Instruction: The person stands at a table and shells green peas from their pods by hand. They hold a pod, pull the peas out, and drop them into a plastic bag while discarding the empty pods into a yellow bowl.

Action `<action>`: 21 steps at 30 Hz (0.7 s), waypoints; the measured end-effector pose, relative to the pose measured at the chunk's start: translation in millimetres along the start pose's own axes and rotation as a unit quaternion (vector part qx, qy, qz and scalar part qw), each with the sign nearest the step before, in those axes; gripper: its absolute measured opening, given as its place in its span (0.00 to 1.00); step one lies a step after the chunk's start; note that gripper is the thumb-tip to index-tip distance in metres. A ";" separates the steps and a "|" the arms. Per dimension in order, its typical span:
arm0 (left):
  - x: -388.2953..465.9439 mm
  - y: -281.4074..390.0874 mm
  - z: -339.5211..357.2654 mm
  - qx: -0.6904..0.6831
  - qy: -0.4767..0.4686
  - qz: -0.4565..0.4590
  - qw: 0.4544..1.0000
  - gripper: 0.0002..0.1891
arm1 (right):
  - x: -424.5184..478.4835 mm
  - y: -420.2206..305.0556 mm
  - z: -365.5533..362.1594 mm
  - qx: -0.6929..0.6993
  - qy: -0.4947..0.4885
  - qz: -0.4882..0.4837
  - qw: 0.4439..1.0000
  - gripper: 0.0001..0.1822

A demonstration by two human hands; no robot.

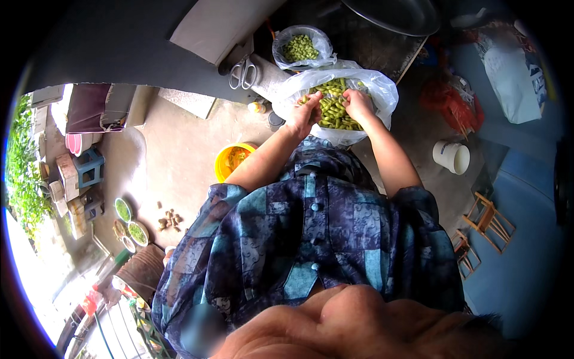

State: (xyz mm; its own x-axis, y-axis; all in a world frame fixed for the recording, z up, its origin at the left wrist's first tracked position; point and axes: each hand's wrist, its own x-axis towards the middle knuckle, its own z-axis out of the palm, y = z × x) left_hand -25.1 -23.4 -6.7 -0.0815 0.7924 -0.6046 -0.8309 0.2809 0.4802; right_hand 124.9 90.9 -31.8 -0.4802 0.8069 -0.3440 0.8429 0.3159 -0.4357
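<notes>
A translucent plastic bag (381, 87) lies spread open before me, full of green soybean pods (336, 117). Over its left side is my left hand (307, 112), thumb and fingers bent close together among the pods. My right hand (357, 104) reaches in from the other side, its fingertips curled down at the pods. Whether either hand grips a pod is too small to make out. Just beyond the bag stands a round bowl lined with clear plastic (326, 38), holding shelled green beans (300, 48).
Scissors (243, 74) hang or rest left of the bag. On the floor are a yellow bucket (219, 164) by my left forearm, a white bucket (441, 155) to the right, and a red plastic bag (453, 103). A metal basin (399, 18) is at top right; small wooden chairs (486, 217) stand lower right.
</notes>
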 end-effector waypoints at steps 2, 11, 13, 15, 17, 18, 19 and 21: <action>1.7 -2.7 -5.3 0.022 -0.008 0.003 1.000 0.07 | -3.5 2.6 -4.0 0.121 0.017 -0.021 0.992 0.14; -6.2 -4.0 6.6 0.065 0.016 0.001 0.998 0.07 | -32.1 -31.6 -21.4 0.610 -0.074 0.057 0.787 0.05; -7.2 -2.2 7.5 0.045 0.008 0.011 0.999 0.07 | -35.0 -33.1 -19.1 0.557 -0.075 0.036 0.826 0.04; -9.2 1.2 8.5 0.031 0.012 0.001 0.999 0.07 | -36.8 -32.2 -16.8 0.461 -0.039 -0.021 0.886 0.06; -4.9 0.8 1.6 -0.011 -0.021 -0.020 1.000 0.06 | -37.3 -28.0 -6.0 0.342 0.023 -0.149 0.927 0.07; -3.4 0.7 -1.0 -0.033 -0.036 -0.030 0.998 0.07 | -38.4 -27.8 -4.6 0.275 0.028 -0.156 0.948 0.09; -1.7 0.5 -3.1 -0.052 -0.039 -0.038 0.997 0.06 | -39.3 -28.0 -2.8 0.273 0.041 -0.165 0.947 0.09; 0.3 0.6 -5.4 -0.089 -0.045 -0.053 0.994 0.07 | -42.5 -32.5 0.6 0.269 0.069 -0.185 0.943 0.09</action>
State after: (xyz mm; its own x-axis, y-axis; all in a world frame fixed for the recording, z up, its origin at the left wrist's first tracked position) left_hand -28.6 -26.0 -10.0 0.0535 0.8108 -0.5828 -0.9170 0.2710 0.2928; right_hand 117.8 46.1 -3.6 -0.6490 0.7607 0.0102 0.3604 0.3193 -0.8764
